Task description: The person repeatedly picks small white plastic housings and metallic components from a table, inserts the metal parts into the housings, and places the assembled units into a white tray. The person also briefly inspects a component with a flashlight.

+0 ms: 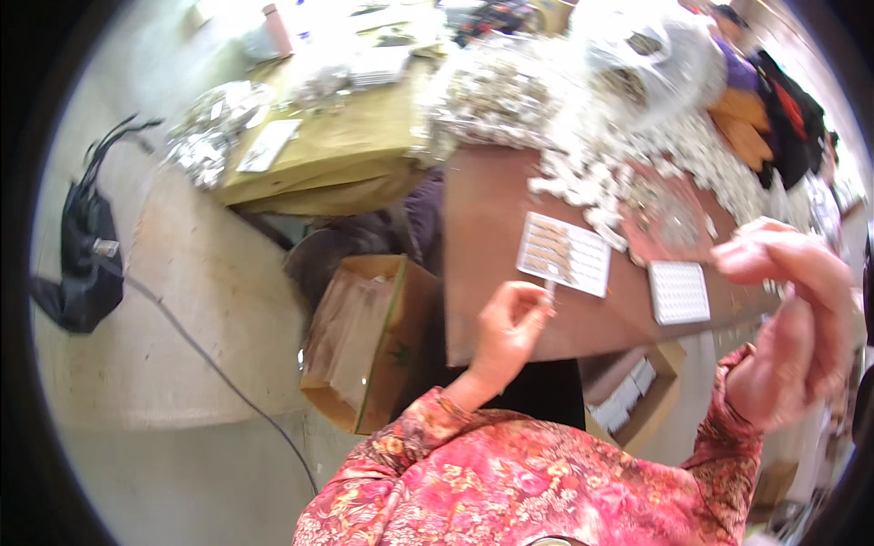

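Note:
My left hand (pixel 512 329) is at the front of the brown table, thumb and fingers pinched on a small pale piece (pixel 550 289), too small to make out. That piece sits at the lower edge of a white card (pixel 587 264) carrying rows of small brownish items (pixel 549 247) on its left half. Raised at the right, my right hand (pixel 792 323) has bent fingers with a gap between them and the thumb. Nothing shows in it, though it is slightly blurred. A white tray with rows of small dots (pixel 679 293) lies between the card and this hand.
White small pieces (pixel 583 187) heap across the back of the brown table (pixel 487 209), by a pinkish tray (pixel 669 214) and a plastic bag (pixel 651 55). Cardboard boxes (pixel 369 341) stand below. A yellow-covered table (pixel 337 150), black bag (pixel 91 246) and cable (pixel 218 369) are at left.

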A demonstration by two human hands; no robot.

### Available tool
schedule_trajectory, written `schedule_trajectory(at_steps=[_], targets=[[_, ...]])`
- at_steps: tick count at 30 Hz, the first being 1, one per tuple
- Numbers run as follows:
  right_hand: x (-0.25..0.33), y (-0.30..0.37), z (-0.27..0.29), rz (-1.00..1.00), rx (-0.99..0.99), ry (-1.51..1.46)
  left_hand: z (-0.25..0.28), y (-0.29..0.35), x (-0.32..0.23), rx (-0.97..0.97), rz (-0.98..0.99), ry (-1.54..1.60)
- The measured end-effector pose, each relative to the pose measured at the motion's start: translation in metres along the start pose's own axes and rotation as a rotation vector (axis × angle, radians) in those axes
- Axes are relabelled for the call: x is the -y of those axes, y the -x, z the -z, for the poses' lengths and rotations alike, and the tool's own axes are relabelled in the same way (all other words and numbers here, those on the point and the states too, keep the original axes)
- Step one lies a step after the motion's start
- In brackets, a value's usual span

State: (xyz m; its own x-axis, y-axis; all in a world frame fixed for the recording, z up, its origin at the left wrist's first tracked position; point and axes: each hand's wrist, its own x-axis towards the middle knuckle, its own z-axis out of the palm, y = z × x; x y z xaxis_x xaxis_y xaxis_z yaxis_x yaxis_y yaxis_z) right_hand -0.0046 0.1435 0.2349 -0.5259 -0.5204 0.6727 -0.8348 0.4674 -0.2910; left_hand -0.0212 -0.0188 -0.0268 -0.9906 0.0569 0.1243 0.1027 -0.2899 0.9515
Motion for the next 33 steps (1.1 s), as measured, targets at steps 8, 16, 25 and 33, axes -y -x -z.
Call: schedule_trajectory(at_steps=[8,16,25,33], targets=[[-0.129,0.086,-0.05,-0.647,-0.072,0.252,-0.024,-0.009,-0.005,-0.015,0.177,0.433],[-0.233,0.113,-0.069,-0.469,0.097,0.567,-0.023,-0.016,0.013,0.129,0.201,0.623],[-0.245,0.115,-0.092,-0.44,0.295,0.762,-0.023,-0.017,0.018,0.104,0.257,0.732],[-0.178,0.12,-0.073,-0.937,-0.282,-0.51,-0.024,-0.022,0.004,0.191,0.458,0.844]])
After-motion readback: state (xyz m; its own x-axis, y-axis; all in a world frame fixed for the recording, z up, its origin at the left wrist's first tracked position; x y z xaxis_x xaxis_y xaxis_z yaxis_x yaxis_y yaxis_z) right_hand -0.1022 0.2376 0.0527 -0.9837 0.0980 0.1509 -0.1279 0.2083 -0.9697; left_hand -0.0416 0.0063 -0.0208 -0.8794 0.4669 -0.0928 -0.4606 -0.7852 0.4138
